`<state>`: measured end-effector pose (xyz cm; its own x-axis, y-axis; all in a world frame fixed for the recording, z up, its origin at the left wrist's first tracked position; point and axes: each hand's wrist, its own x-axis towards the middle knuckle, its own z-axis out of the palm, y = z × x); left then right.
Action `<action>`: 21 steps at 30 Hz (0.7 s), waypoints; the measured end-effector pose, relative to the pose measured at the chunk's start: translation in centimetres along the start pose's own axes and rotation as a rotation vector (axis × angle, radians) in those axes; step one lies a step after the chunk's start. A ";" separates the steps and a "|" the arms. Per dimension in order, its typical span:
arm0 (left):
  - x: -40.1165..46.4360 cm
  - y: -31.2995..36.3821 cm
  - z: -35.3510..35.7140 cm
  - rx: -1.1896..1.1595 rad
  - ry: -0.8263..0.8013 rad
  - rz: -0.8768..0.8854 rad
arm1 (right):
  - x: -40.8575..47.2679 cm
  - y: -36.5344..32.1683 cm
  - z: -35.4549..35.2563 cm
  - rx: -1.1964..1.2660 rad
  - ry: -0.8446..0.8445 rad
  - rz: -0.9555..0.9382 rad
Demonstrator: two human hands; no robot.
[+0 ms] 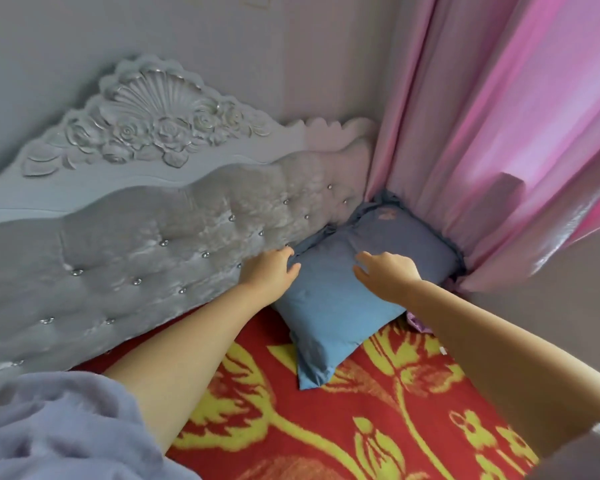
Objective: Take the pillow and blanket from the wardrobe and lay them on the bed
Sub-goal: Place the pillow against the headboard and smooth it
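We reach both bare arms forward over the bed. Our left hand point(271, 268) curls its fingers round the near-left edge of the blue satin pillow with a frilled border point(357, 271), gripping it close to the grey tufted velvet headboard with carved roses point(146, 258). Our right hand point(388, 271) rests on the pillow's top with fingers relaxed and spread, grasping nothing. Our lilac fleece sleeves are cut off at the frame's lower edge. The pillow's far corner is tucked behind the pink satin curtain point(499, 140). It lies flat on the red blanket with yellow flower pattern point(378, 403), long axis running from the near-left towards the curtain corner.
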<state>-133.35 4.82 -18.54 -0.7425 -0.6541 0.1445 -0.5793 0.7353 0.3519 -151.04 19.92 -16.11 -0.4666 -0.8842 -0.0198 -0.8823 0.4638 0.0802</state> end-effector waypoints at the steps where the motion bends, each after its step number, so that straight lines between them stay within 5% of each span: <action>1: -0.6 -0.9 -0.8 -0.003 -0.005 0.025 | -0.2 -1.9 -0.5 0.002 0.003 0.017; 9: -2.3 -7.0 -7.0 0.059 -0.011 0.133 | -2.2 -11.7 -2.9 0.051 0.097 0.054; 21: -3.3 7.9 -4.2 0.030 -0.202 0.488 | -12.7 -3.0 -2.8 0.054 0.242 0.478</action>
<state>-134.07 12.08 -12.30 -0.9766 -0.1890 0.1028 -0.1569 0.9526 0.2607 -142.24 29.61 -13.26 -0.7951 -0.5581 0.2375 -0.5798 0.8143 -0.0276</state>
